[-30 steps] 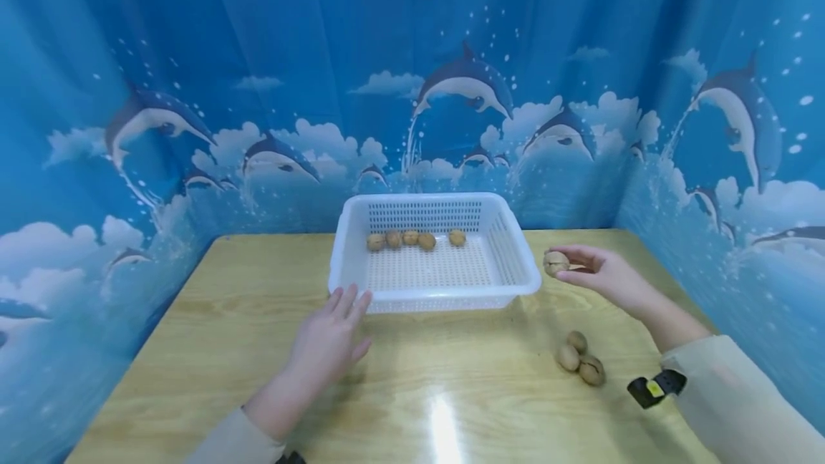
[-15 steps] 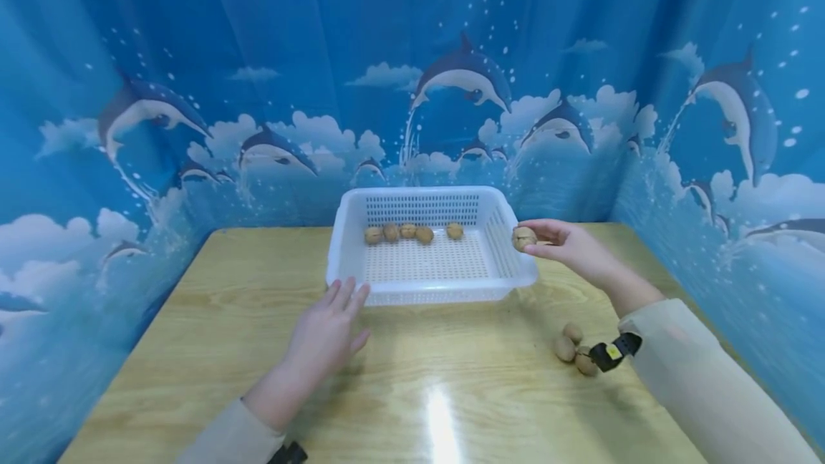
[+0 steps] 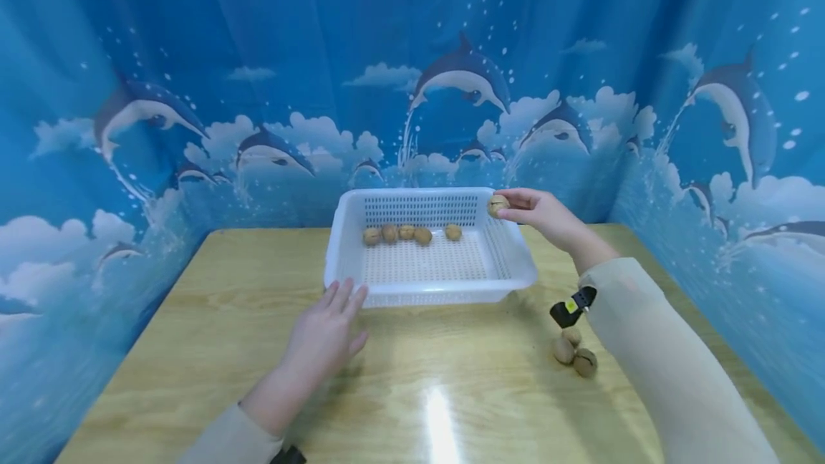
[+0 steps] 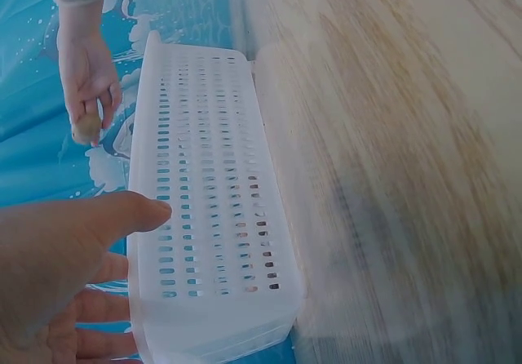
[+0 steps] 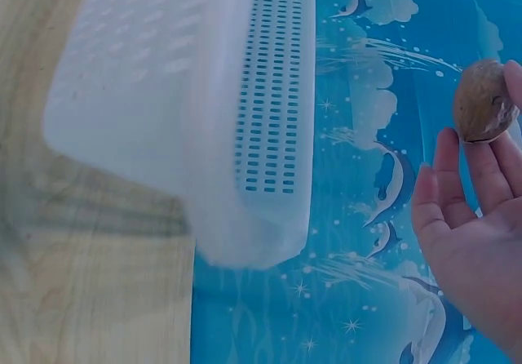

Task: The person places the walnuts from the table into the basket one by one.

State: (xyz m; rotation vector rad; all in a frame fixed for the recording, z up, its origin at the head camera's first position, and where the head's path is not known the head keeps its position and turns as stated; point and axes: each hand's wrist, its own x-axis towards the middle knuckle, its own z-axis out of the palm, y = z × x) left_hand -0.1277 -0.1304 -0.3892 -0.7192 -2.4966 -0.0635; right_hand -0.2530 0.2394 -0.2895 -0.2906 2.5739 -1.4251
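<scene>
My right hand (image 3: pixel 540 217) pinches a walnut (image 3: pixel 498 206) between thumb and fingers, over the right rear corner of a white plastic basket (image 3: pixel 425 285). That same walnut (image 5: pixel 483 103) also shows in the right wrist view, held at the fingertips. With fairly straight fingers, my left hand (image 3: pixel 322 335) touches the basket's front left corner; in the left wrist view its thumb (image 4: pixel 147 214) lies at the rim. Inside the basket, several walnuts (image 3: pixel 406 233) lie in a loose row toward the back, one of them (image 3: pixel 453 233) apart on the right.
Three walnuts (image 3: pixel 573 353) sit clustered on the wooden table (image 3: pixel 213 321), beside my right forearm. A blue dolphin-print curtain (image 3: pixel 309 92) stands behind the table and along its sides. A black device (image 3: pixel 570 308) is strapped at my right wrist.
My right hand has carried its walnut left and away from me, from beside the basket to above its rear right part. The left hand has stayed almost in place.
</scene>
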